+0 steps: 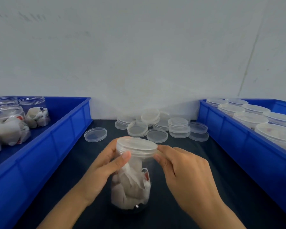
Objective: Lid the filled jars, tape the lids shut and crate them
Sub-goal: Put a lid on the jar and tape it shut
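A pale wall (139,47) backs a dark bench (180,187). Two blue crates stand on it: the left crate (40,154) holds four open filled jars (8,124) (as far as the frame shows), the right crate (238,146) at least eight lidded jars (250,119). One jar (130,184), packed with white sachets, stands at the bench's near centre, a lid (136,147) on its mouth. The left hand (104,166) grips its neck, thumb curled across; the right hand (185,169) pinches the lid's rim. Roughly a dozen loose lids (157,135) lie heaped behind, one single lid (95,134) apart.
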A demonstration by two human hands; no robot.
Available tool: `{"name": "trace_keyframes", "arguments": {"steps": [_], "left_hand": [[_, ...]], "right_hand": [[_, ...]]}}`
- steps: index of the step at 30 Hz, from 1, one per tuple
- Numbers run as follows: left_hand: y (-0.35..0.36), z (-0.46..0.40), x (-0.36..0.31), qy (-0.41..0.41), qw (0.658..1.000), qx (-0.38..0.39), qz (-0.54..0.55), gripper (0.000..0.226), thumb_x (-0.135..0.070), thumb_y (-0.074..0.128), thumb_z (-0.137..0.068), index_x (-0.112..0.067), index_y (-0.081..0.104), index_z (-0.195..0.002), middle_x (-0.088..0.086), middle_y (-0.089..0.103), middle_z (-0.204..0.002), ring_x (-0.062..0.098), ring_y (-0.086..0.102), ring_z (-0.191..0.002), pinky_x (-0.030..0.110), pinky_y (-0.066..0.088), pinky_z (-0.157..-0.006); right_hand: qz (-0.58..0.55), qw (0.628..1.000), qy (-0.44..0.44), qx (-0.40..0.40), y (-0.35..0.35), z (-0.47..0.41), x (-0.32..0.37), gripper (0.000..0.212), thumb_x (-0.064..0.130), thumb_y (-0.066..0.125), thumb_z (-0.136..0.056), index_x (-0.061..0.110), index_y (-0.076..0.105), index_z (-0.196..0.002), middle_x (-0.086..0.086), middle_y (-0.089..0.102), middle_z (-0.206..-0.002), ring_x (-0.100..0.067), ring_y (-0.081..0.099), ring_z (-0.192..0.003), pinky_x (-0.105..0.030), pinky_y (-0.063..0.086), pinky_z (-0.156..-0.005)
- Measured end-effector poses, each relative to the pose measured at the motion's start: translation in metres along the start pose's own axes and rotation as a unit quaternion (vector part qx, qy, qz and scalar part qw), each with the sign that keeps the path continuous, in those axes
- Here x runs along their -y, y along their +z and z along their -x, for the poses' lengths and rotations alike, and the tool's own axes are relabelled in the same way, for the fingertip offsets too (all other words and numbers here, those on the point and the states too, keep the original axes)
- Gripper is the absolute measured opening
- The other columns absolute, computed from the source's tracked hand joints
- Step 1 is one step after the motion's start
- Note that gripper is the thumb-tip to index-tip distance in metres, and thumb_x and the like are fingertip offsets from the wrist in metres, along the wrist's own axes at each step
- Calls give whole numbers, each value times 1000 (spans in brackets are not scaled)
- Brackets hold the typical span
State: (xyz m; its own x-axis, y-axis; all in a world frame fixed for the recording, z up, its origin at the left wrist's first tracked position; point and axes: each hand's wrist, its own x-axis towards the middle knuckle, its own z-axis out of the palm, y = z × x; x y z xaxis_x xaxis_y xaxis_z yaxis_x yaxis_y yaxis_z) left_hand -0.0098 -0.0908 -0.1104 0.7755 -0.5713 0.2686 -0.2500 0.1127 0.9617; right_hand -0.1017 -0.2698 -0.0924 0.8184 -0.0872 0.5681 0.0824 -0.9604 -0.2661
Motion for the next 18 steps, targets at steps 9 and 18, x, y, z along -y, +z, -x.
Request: {"name": "trace_keyframes", "arguments": {"steps": [9,18], "left_hand": [[23,0,6,64,978,-169,-104,77,-50,86,-49,-34,51,-116,-33,62,-103,-12,59,-99,2,44,-74],[9,-7,10,33,989,-143,-34,87,-53,81,-38,-27,58,-118,-11,71,-107,4,66,-100,22,49,-82]], "right_hand": [[19,1000,-18,6,1,6,25,44,39,31,-97,27,62,-127,10,63,-76,-8,57,-63,-17,28,-51],[-45,992,49,103,-10,4,12,49,69,19,-88,39,43,-119,12,59,-84,-9,59,-83,-28,45,-73]]}}
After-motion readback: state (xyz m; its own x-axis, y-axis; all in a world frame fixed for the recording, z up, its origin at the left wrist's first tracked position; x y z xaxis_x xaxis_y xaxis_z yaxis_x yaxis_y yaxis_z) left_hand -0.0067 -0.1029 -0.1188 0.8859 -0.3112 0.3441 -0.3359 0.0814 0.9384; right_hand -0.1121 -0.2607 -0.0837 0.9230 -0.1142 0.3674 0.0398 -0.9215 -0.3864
